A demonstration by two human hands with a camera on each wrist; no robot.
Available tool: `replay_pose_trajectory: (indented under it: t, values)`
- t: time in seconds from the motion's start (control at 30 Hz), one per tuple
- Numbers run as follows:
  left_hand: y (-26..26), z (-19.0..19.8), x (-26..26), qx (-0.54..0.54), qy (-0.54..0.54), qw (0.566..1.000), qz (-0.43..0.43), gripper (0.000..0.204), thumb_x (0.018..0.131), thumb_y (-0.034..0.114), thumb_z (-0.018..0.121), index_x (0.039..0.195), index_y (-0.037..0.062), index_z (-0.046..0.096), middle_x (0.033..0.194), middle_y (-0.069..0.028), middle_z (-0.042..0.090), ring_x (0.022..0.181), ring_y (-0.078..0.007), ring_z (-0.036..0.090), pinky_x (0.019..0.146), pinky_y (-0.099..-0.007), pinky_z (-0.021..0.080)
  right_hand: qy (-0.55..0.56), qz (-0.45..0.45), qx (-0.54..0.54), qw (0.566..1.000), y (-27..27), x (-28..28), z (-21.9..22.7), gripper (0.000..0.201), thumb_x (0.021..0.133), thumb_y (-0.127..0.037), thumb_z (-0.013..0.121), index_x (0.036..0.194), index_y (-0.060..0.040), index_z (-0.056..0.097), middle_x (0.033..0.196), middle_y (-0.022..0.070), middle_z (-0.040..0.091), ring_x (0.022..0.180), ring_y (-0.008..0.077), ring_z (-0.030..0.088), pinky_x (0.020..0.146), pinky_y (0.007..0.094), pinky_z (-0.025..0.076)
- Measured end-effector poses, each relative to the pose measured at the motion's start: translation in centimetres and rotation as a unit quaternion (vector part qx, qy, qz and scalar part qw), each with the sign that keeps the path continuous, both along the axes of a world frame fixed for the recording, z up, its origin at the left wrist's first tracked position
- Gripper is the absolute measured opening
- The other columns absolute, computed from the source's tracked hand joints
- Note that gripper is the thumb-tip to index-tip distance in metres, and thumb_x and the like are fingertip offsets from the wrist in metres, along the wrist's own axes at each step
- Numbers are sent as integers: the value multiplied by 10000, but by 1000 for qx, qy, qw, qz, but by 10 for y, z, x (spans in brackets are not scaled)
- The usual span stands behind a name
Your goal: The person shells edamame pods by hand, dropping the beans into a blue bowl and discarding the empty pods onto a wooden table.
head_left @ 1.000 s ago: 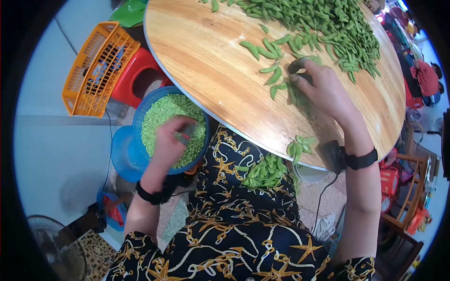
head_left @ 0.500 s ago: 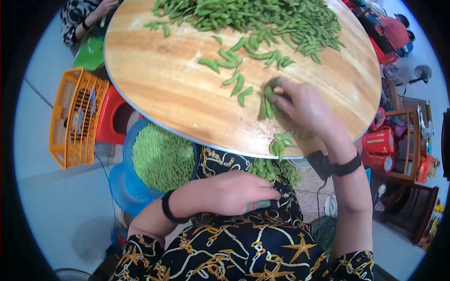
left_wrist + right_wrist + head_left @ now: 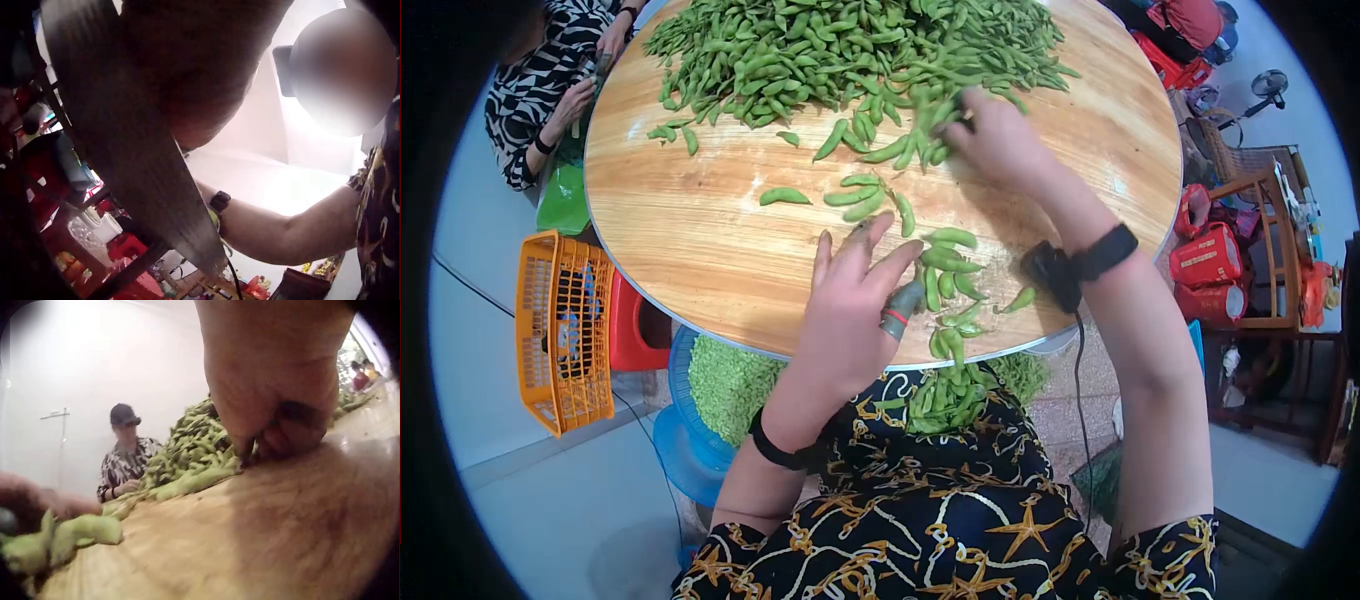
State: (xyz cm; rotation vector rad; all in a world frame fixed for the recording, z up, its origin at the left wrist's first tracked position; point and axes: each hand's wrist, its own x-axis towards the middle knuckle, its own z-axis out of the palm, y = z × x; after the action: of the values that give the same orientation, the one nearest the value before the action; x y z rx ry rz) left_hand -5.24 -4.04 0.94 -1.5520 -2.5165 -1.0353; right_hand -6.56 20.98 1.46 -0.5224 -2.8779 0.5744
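Left hand (image 3: 848, 300) fingers apart by the bench's (image 3: 700, 215) near edge; right hand (image 3: 1000, 140) bent, grip unclear; edamame pods (image 3: 784, 196) look light, firm, best pinched mid-pod.

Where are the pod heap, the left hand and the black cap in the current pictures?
Pod heap (image 3: 830, 55): head view, middle of the pile.
Left hand (image 3: 848, 302): head view, back of the hand.
Black cap (image 3: 123, 414): right wrist view, its crown.

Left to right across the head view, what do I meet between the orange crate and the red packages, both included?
Orange crate → red stool → blue basin → left hand → right hand → red packages.
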Motion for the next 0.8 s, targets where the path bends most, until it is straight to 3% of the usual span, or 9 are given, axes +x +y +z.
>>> replay_pose_trajectory:
  t: [0.17,0.23,0.3,0.37,0.5,0.57,0.63,0.77,0.8]
  values:
    - [-5,1,19,120,-48,991,-36,319,697,69,696,1006,42,618,1032,-133,551,901,-295,551,753,-380,459,51,99,-167,980,-30,49,8,332,798,-216,617,1078,-55,540,789,195,642,745,348,625,662,390,491]
    - [1,-3,31,116,-25,984,-130,311,669,91,723,962,41,630,960,-117,564,854,-278,566,712,-365,464,36,91,-157,983,-23,76,22,328,788,-201,622,1075,-58,552,790,189,642,730,337,627,642,370,492]
    - [6,-2,39,116,-21,986,-121,289,675,102,722,943,38,635,925,-104,579,849,-264,570,705,-368,461,19,85,-149,985,-31,97,28,324,779,-185,627,1072,-62,564,792,183,642,716,326,629,622,350,492]
    - [6,-4,40,55,-7,981,-185,300,692,91,713,978,49,635,909,-95,585,828,-248,577,682,-361,464,3,103,-53,993,-44,117,30,165,785,-182,618,866,-40,591,673,195,597,639,343,603,576,406,482]
    - [7,-8,42,107,-73,976,-173,303,708,63,696,1002,46,624,883,-95,573,790,-243,573,646,-354,463,28,130,-18,991,-52,122,12,172,758,-177,633,757,-39,529,612,165,571,604,351,588,539,422,467]
    - [12,2,42,77,-68,994,-40,321,715,43,684,1026,43,604,855,-109,562,755,-263,567,616,-362,457,23,145,-5,989,-48,119,16,185,746,-157,639,729,-32,502,602,159,567,590,348,582,528,423,464]
    - [25,9,39,104,-19,994,-11,432,654,27,680,1073,41,573,830,-115,539,733,-283,552,624,-371,462,44,173,-17,984,-45,120,30,189,742,-151,641,726,-29,496,602,162,565,591,353,577,529,426,462]
    - [32,15,34,-13,2,1000,10,321,747,39,671,1052,24,573,819,-96,564,712,-226,558,601,-308,447,99,223,-37,969,-45,124,44,173,778,-136,622,737,-19,502,615,141,567,566,296,585,516,396,450]
    - [33,13,34,37,-132,990,11,276,763,43,664,1023,24,576,829,-83,584,721,-192,571,606,-290,450,101,225,-36,968,-47,125,41,173,778,-136,622,737,-19,502,615,141,567,566,296,585,516,396,450]
